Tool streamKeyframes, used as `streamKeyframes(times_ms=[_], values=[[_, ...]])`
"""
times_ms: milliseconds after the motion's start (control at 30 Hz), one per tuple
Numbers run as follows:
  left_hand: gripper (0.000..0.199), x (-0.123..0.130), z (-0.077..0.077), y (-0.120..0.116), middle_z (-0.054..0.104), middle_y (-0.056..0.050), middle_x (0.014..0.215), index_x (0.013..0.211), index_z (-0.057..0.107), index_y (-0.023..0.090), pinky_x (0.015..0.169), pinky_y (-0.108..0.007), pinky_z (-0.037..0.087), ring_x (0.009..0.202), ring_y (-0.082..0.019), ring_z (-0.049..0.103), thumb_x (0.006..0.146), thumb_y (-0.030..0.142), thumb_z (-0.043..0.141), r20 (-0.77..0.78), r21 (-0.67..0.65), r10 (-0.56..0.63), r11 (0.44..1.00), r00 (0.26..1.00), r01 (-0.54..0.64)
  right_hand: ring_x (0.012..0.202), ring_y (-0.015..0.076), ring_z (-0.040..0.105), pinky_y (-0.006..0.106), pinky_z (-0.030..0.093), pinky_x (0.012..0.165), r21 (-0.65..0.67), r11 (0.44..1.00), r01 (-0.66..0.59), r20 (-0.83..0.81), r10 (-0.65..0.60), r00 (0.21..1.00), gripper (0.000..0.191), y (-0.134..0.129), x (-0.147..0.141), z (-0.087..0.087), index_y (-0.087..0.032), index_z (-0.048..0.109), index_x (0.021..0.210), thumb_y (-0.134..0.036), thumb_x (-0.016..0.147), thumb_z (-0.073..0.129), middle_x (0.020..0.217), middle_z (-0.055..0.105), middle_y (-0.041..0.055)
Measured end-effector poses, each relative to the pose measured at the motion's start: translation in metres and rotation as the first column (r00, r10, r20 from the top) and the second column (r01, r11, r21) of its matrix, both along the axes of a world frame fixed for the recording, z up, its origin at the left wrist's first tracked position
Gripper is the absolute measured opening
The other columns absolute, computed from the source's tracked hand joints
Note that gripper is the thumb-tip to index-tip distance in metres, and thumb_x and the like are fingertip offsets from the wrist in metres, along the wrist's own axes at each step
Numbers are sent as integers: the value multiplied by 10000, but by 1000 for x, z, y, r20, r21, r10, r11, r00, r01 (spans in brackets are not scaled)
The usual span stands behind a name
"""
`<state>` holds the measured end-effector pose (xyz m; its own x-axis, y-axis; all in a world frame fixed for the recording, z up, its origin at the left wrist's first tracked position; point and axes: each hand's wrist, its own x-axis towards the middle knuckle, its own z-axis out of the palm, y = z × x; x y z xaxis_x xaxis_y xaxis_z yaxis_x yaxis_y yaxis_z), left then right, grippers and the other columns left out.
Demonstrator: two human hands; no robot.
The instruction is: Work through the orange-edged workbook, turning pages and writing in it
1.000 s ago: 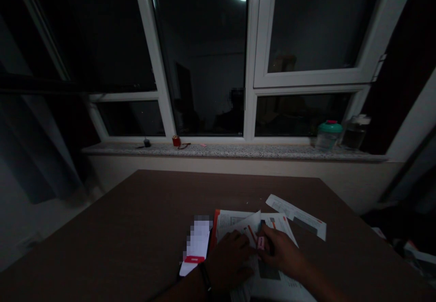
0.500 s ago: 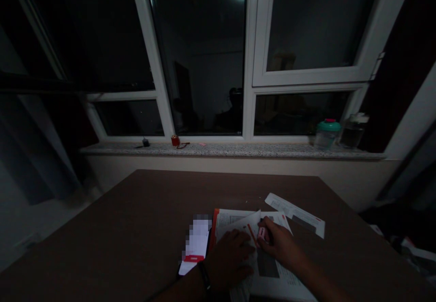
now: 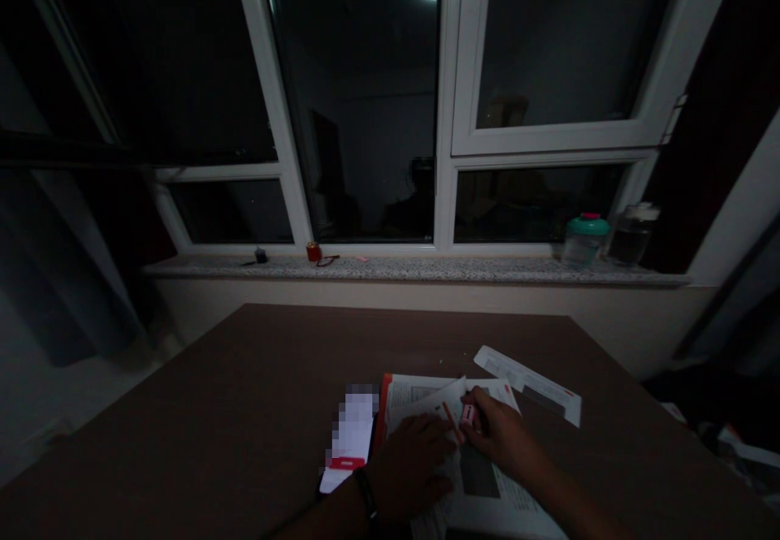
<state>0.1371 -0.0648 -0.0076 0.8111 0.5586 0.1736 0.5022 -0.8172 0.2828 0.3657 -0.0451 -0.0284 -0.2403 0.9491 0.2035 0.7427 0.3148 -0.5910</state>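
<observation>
My left hand lies palm down with fingers spread on a loose printed sheet on top of an orange-edged booklet. The sheet lies slanted, with its upper corner pointing away from me. Between the thumb and fingers of my right hand is a small pink piece with a dark slot, which looks like a mini cutter. It is against the right edge of the sheet, beside a red-orange stripe. Any blade is too small to make out.
A lit phone lies left of the booklet. A printed paper strip lies to the right on the brown table. On the windowsill stand a teal-lidded bottle, a clear bottle and a small red jar.
</observation>
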Motion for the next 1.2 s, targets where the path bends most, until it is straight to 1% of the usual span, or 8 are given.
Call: streamKeyframes(times_ms=[167, 300, 500, 633, 833, 967, 1067, 1200], values=[[526, 1, -3, 2, 461, -33, 1410, 1357, 421, 276, 1078, -409, 292, 1295, -252, 379, 892, 328, 660, -1, -5, -2, 1000, 1000, 2, 821, 195, 636, 266, 443, 697, 33, 999, -23, 12, 22, 1000, 208, -3, 1, 3, -228, 534, 1024, -284, 823, 527, 952, 670, 42], [521, 2, -3, 2, 457, -34, 1414, 1365, 428, 303, 1070, -435, 294, 1297, -270, 376, 895, 320, 653, 5, -6, 4, 1000, 1000, -4, 811, 195, 640, 264, 450, 689, 17, 1000, -19, 18, 19, 1000, 209, -2, 2, 2, -227, 534, 1017, -278, 815, 531, 949, 672, 44], [516, 0, 1, 1, 452, -24, 1420, 1366, 434, 303, 1073, -410, 301, 1298, -252, 375, 902, 330, 657, -10, 1, -8, 1000, 1000, 8, 830, 196, 651, 263, 453, 703, 11, 1000, -23, 12, 23, 1000, 216, 1, 2, -2, -232, 542, 1009, -280, 798, 542, 966, 686, 41], [504, 1, 0, 1, 458, -23, 1415, 1360, 440, 279, 1079, -397, 298, 1299, -247, 371, 908, 346, 653, -26, 29, -6, 1000, 1000, 6, 832, 201, 653, 275, 455, 720, 19, 1000, 16, 33, -16, 999, 242, 5, 3, -2, -222, 540, 1048, -280, 813, 527, 967, 688, 51], [507, 1, 0, 1, 437, -21, 1439, 1371, 428, 290, 1082, -404, 297, 1313, -250, 359, 913, 343, 638, -44, 25, -6, 1000, 999, 7, 979, 231, 649, 297, 461, 800, 20, 995, 97, 45, -98, 994, 272, 12, 3, -1, -229, 547, 1091, -273, 823, 534, 1102, 678, 77], [476, 0, 2, 0, 411, -34, 1460, 1365, 435, 288, 1077, -427, 297, 1320, -268, 349, 927, 348, 612, -43, 24, 3, 1000, 999, -2, 958, 224, 655, 293, 467, 790, 42, 997, 68, 26, -69, 997, 240, 12, 4, -3, -213, 542, 1065, -271, 833, 519, 1080, 678, 89], [471, 1, 1, 0, 429, -39, 1440, 1340, 457, 287, 1063, -430, 305, 1294, -275, 374, 911, 362, 637, -47, 32, -5, 999, 999, 7, 862, 202, 661, 276, 464, 736, 30, 1000, 5, 24, -6, 1000, 228, 8, 4, -4, -212, 536, 1044, -265, 823, 526, 987, 682, 64], [454, 3, 1, 0, 484, -36, 1373, 1301, 479, 289, 1032, -424, 328, 1247, -272, 410, 893, 359, 664, -47, 51, 11, 999, 999, -9, 863, 180, 649, 251, 454, 723, -9, 995, -97, 10, 97, 995, 267, -1, 3, -3, -228, 534, 1059, -229, 792, 551, 1005, 674, 48]])
